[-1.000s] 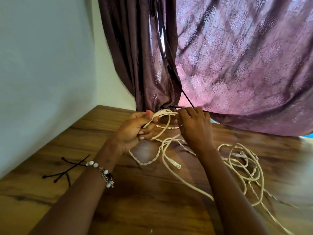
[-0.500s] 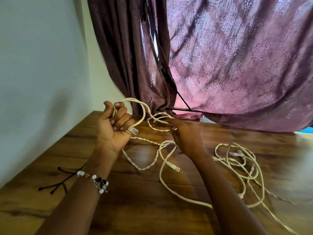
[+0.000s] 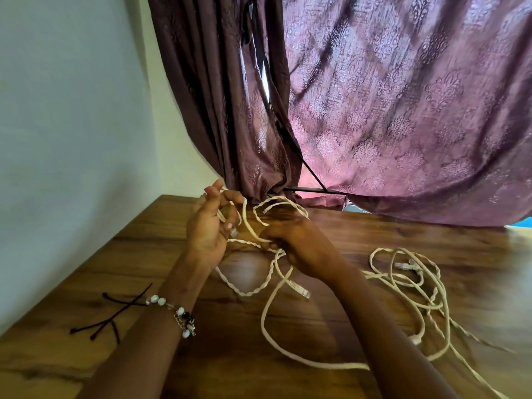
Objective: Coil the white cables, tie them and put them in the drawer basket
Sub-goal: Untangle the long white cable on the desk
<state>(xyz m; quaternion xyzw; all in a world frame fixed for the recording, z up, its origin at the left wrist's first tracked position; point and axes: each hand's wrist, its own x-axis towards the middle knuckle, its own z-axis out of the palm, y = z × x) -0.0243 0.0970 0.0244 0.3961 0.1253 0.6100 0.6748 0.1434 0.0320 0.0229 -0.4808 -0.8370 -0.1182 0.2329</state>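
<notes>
Left hand (image 3: 208, 226) raised just above the brown wood-grain table (image 3: 138, 254), palm turned inward, fingers curled round several loops of thin white cable (image 3: 244, 223); a clear plastic plug (image 3: 233, 232) peeks out beside the little finger. Right hand (image 3: 299, 249) just right of the left hand and lower, close to the table, fingertips pinched on the same white cable where the strands cross. 2 loose loops arch up behind the right hand, toward the patterned purple curtain (image 3: 403, 110). Below the hands, a twisted length of white cable sags onto the table, and beside it a strand ends in a clear network plug (image 3: 299, 289). From there 1 long strand curves along the table under the right forearm. Right of the right forearm, a loose tangle of white cables (image 3: 408, 286) on the table, with 2 more clear plugs near its far edge, well apart from the hands. Left of the left forearm, thin black ties (image 3: 106, 318) crossed on the table, touched by neither hand. Beaded bracelet (image 3: 178, 312) on the left wrist. Pale wall (image 3: 72, 110) along the table's left edge. Drawer basket out of view.
</notes>
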